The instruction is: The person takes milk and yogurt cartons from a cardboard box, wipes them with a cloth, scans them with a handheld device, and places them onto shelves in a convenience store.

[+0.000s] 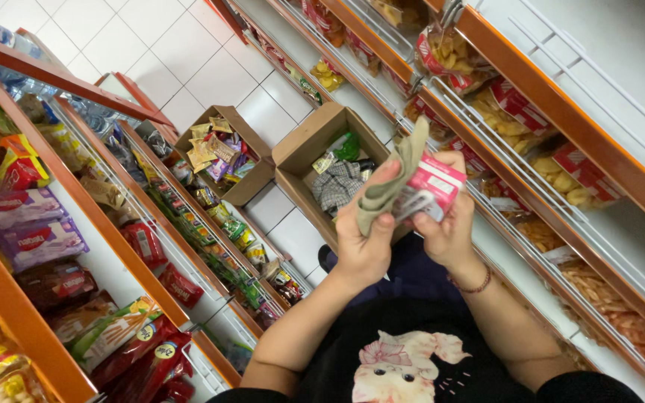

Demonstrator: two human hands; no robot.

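Nearest the camera is the person's own black top with a pale cartoon print (397, 366), and both forearms rise from it toward the middle of the view. On the far left, orange-edged shelves (16, 295) hold purple, red and green snack bags. Further in, on the white tiled floor (188, 52), stands an open cardboard box of mixed sachets (222, 153), and just right of it a second cardboard box (304, 160) with a checked cloth and a few green packets inside.

The left hand (363, 239) is closed around a grey-green cloth (390, 186), thumb pressed over it, the cloth lying against the face of a small pink and white packet (427, 190). The right hand (449, 224) grips that packet from the other side, fingers wrapped round its edge (a beaded bracelet sits on that wrist). The packet is held in the air above the second box, between the two shelf runs.

By my reading, the wiping of this one packet is midway: cloth and packet are in contact, and it is not yet back on any shelf. The packet looks flat-sided, boxy, glossy and undented.

To the right, wire-fronted shelves (561, 112) carry clear bags of yellow crisps.
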